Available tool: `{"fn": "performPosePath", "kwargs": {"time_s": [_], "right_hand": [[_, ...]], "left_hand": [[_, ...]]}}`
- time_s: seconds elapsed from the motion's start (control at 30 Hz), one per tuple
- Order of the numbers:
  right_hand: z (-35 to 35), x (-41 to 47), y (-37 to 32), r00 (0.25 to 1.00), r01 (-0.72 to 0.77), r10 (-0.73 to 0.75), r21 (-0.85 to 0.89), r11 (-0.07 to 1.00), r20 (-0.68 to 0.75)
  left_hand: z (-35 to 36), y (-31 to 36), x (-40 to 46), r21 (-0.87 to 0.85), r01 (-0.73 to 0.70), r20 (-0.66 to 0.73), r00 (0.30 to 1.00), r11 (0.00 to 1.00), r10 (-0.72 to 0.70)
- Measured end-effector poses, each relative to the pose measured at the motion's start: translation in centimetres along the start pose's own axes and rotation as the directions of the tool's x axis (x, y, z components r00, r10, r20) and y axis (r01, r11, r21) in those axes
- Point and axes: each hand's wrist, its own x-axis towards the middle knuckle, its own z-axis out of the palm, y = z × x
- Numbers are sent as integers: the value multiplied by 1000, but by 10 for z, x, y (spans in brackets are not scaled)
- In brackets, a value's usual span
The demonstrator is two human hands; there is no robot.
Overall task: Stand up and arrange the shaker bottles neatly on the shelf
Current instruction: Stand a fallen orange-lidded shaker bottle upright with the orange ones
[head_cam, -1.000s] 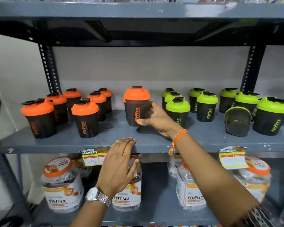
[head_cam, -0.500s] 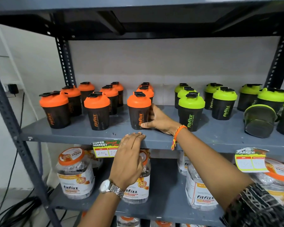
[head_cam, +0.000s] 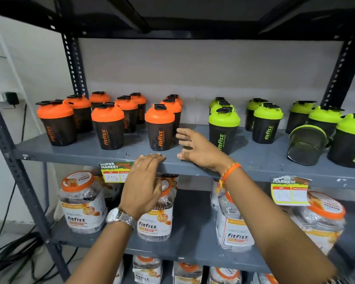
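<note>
— Where's the toppled one?

— The dark plastic green-lidded shaker bottle [head_cam: 306, 144] lies sideways, far right on the grey metal shelf [head_cam: 254, 160]. My right hand [head_cam: 197, 148] is spread, empty; my left hand [head_cam: 141, 185] rests flat.

— Heavy?

— Probably light, slick; I'd grip its body.

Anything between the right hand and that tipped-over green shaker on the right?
Yes. The front green shaker stands upright between the right hand and the tipped shaker; the shelf's front strip is bare.
</note>
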Motion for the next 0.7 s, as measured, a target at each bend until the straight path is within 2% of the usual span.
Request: {"fn": "performPosePath", "kwargs": {"time_s": [0.1, 0.2, 0.27, 0.33, 0.37, 0.4, 0.47, 0.7], "right_hand": [[-21, -44, 2, 989, 81, -89, -70, 994, -119], [-53, -88, 3, 937, 91, -109, -70, 993, -333], [-79, -117, 7, 809, -9, -84, -154, 988, -582], [-105, -143, 10, 599, -180, -81, -232, 956, -797], [-116, -153, 12, 513, -281, -95, -271, 921, -853], [-126, -160, 15, 452, -391, -108, -305, 868, -886], [-140, -167, 20, 408, -551, -85, -319, 771, -909], [-161, -146, 29, 335, -677, -93, -308, 668, -938]], "left_hand": [[7, 17, 3, -5, 31, -48, 998, 999, -32], [20, 41, 3, 20, -47, -18, 999, 999, 48], [28, 57, 5, 21, -77, -19, 997, 997, 77], [36, 70, 10, 12, -97, -17, 995, 995, 97], [39, 74, 12, 7, -102, -10, 995, 995, 102], [43, 78, 14, 6, -103, -6, 995, 995, 103], [50, 82, 14, 12, -82, -12, 997, 997, 83], [55, 76, 12, 42, -123, -9, 992, 991, 124]]}}
